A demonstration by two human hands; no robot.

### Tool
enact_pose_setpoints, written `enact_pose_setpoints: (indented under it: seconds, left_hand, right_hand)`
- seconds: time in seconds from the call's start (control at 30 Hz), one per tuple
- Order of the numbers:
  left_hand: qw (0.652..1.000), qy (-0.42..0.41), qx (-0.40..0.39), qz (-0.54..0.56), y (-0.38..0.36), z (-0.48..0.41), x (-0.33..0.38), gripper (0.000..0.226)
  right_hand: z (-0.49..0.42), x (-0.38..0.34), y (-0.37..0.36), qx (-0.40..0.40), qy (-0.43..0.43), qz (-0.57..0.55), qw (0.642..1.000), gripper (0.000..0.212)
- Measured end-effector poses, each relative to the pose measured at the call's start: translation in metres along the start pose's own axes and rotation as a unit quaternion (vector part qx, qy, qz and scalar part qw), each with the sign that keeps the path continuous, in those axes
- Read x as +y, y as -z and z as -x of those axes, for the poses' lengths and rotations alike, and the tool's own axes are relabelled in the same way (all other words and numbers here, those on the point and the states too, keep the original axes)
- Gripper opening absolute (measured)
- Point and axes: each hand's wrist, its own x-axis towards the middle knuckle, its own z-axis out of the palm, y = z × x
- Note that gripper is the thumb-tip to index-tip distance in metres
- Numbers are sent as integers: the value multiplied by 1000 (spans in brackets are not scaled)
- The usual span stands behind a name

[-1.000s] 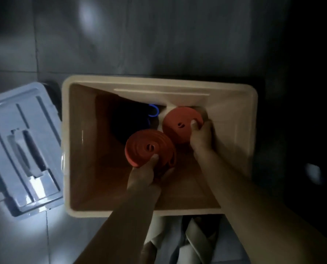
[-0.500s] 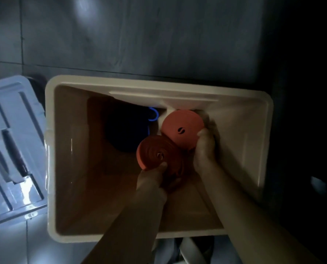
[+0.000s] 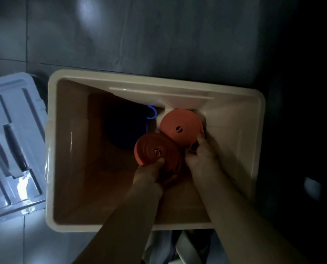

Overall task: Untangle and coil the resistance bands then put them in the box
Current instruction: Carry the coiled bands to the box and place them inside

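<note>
Both my hands reach down into a deep cream plastic box (image 3: 63, 149). My left hand (image 3: 151, 172) grips a coiled orange resistance band (image 3: 155, 151), thumb pressed near its centre. My right hand (image 3: 200, 155) holds a second coiled orange band (image 3: 179, 126) by its lower right edge, close to the box's far wall. The two orange coils overlap a little. A dark blue coiled band (image 3: 124, 128) lies in shadow at the far end of the box, with a bright blue loop (image 3: 152, 114) showing at its edge.
The box's grey-blue lid (image 3: 12, 141) lies upside down on the tiled floor to the left. Dark floor tiles (image 3: 158, 35) stretch beyond the box. Pale fabric (image 3: 181, 246) shows below the box's near rim. The right side is very dark.
The left hand has carried its orange coil right and further into the box until it overlaps the other coil. The right hand's thumb has slid to its coil's lower right edge.
</note>
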Motion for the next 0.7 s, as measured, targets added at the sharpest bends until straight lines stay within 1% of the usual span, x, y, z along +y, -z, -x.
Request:
enact_pose_setpoints:
  seconds: [0.1,0.2,0.3,0.4,0.43,0.47,0.5,0.57,0.6,0.63,0.7]
  left_hand:
    - [1000,-12,-3,0,0,-2,0,38]
    - [1000,-26,-7,-5,-1,-2,-2,44]
    - [999,-34,-24,-5,-3,-3,-3,44]
    - [998,-43,-41,-3,-1,0,-5,40]
    - [998,-42,-56,-2,0,2,-7,39]
    - [997,-38,-71,-1,2,5,-7,37]
    - [996,-33,-86,-6,3,7,-8,38]
    - [992,-25,-125,-22,1,10,-7,39]
    - [989,-26,-141,-30,-2,8,-5,39]
    - [986,-27,-159,-39,-7,5,-4,39]
    - [980,-21,-183,-74,-19,-4,0,37]
  right_hand:
    - [2,-4,4,7,-28,19,999,35]
    - [6,-6,14,-4,-58,41,997,31]
    - [9,-1,27,-33,-75,103,991,33]
    - [7,0,30,-64,-88,138,984,31]
    - [9,-1,29,-76,-90,167,979,28]
    - [11,0,28,-98,-77,207,970,24]
    - [12,2,28,-119,-48,258,958,24]
    - [15,2,33,-128,17,353,927,36]
    - [17,0,36,-130,39,370,919,35]
    - [18,-2,40,-136,51,367,919,31]
    - [17,-8,47,-149,58,315,935,26]
